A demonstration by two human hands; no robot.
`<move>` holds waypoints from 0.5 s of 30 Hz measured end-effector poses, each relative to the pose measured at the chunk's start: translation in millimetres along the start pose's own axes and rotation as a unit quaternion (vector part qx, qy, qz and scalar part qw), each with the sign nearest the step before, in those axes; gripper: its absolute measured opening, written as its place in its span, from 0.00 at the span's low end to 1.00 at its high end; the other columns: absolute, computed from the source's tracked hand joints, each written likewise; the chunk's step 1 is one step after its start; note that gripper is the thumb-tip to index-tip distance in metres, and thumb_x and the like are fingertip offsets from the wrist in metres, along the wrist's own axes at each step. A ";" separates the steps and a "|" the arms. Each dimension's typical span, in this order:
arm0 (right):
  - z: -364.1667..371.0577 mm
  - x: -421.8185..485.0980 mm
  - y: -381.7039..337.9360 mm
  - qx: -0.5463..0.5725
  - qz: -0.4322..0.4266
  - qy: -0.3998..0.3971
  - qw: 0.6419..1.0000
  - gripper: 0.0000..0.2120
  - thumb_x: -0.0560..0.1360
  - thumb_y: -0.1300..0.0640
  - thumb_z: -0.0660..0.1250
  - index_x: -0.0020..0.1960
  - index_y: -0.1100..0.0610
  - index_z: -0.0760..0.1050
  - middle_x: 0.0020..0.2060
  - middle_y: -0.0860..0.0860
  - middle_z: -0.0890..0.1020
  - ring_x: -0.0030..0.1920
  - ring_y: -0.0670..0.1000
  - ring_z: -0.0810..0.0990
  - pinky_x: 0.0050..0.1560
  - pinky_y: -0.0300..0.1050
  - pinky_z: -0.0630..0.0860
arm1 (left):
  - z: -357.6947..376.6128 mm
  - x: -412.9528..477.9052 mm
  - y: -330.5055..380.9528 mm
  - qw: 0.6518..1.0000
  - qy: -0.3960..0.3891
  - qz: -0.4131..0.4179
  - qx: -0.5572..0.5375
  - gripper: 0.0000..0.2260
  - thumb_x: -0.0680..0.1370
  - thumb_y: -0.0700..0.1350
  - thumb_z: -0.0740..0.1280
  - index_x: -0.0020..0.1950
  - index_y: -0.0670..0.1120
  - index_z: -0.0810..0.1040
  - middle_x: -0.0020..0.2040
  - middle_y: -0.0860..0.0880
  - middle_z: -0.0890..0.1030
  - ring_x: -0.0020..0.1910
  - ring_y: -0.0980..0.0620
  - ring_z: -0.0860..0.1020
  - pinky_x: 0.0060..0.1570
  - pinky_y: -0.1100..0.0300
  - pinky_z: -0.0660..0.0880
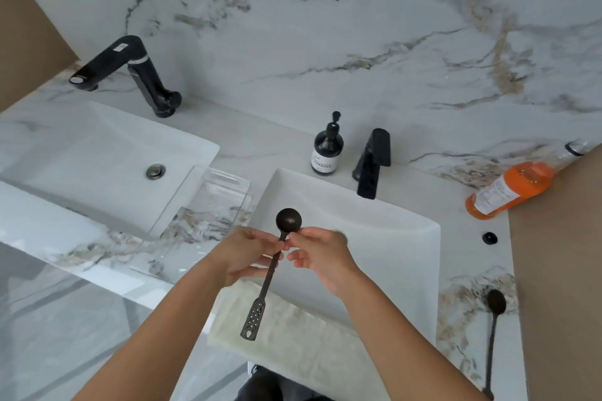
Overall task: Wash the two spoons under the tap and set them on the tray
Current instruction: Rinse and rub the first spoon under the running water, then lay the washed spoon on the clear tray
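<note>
A dark spoon (288, 221) with a round bowl and a perforated handle end is held over the near white sink (374, 221). My left hand (247, 254) grips its handle. My right hand (321, 254) pinches the neck just below the bowl. The black tap (373, 163) stands behind the sink, and no water is visible. A second dark spoon (495, 303) lies on the marble counter to the right of the sink. The clear tray (224, 179) sits on the counter between the two sinks.
A dark soap pump bottle (328, 150) stands left of the tap. An orange bottle (511, 189) lies on its side at the right. A pale towel (293, 335) hangs over the sink's front edge. A second sink (97, 153) and black tap (130, 68) are at left.
</note>
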State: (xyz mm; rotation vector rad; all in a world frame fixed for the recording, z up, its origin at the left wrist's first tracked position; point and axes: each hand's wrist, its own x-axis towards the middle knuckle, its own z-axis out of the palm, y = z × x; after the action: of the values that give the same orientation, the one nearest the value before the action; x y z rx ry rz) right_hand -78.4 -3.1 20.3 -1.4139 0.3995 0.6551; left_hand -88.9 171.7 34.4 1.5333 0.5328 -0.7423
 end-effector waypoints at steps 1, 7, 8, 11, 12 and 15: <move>10.0 2.0 -2.0 0.010 0.007 -0.014 1.000 0.02 0.76 0.63 0.70 0.46 0.61 0.82 0.38 0.56 0.86 0.33 0.52 0.81 0.37 0.43 0.78 | -11.0 -2.7 0.5 1.000 0.010 0.013 0.011 0.05 0.76 0.41 0.72 0.46 0.42 0.87 0.39 0.47 0.86 0.36 0.54 0.83 0.32 0.65 0.78; 101.8 22.9 -24.0 0.031 0.032 -0.045 0.998 0.06 0.74 0.65 0.72 0.51 0.66 0.81 0.41 0.61 0.85 0.35 0.55 0.85 0.40 0.45 0.83 | -96.7 -7.9 12.1 0.992 0.083 0.065 0.072 0.05 0.75 0.39 0.73 0.39 0.43 0.85 0.31 0.49 0.82 0.29 0.56 0.80 0.33 0.62 0.79; 118.5 28.5 -28.1 0.031 0.036 -0.037 0.998 0.08 0.74 0.67 0.71 0.52 0.68 0.80 0.41 0.63 0.84 0.35 0.56 0.85 0.39 0.44 0.84 | -111.0 -4.3 14.0 0.991 0.093 0.063 0.074 0.05 0.75 0.38 0.73 0.39 0.43 0.84 0.31 0.49 0.83 0.29 0.55 0.81 0.33 0.61 0.80; 156.8 47.3 -36.0 0.044 0.059 -0.010 0.997 0.07 0.75 0.70 0.69 0.53 0.70 0.78 0.42 0.67 0.84 0.37 0.60 0.85 0.34 0.43 0.84 | -143.7 13.1 18.9 0.988 0.119 0.056 0.077 0.03 0.75 0.36 0.73 0.41 0.41 0.85 0.35 0.44 0.85 0.34 0.49 0.83 0.41 0.55 0.83; 165.1 54.1 -36.4 0.043 0.068 -0.003 0.997 0.05 0.75 0.71 0.68 0.50 0.70 0.78 0.43 0.68 0.84 0.40 0.62 0.86 0.34 0.42 0.83 | -151.1 19.9 20.1 0.988 0.125 0.052 0.076 0.02 0.75 0.36 0.72 0.44 0.40 0.85 0.38 0.42 0.85 0.37 0.47 0.83 0.44 0.53 0.83; 178.7 71.8 -30.8 0.051 0.088 0.006 0.995 0.06 0.76 0.73 0.65 0.43 0.65 0.77 0.39 0.64 0.84 0.43 0.61 0.85 0.33 0.40 0.82 | -165.6 39.4 20.2 0.989 0.119 0.020 0.082 0.05 0.76 0.35 0.71 0.51 0.37 0.84 0.45 0.38 0.85 0.43 0.42 0.83 0.49 0.47 0.82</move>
State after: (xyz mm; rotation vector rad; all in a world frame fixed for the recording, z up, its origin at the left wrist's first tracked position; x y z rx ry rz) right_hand -26.1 184.7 23.7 -1.2953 0.5651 0.7580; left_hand -24.1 329.8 20.3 1.7947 0.6286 -0.5865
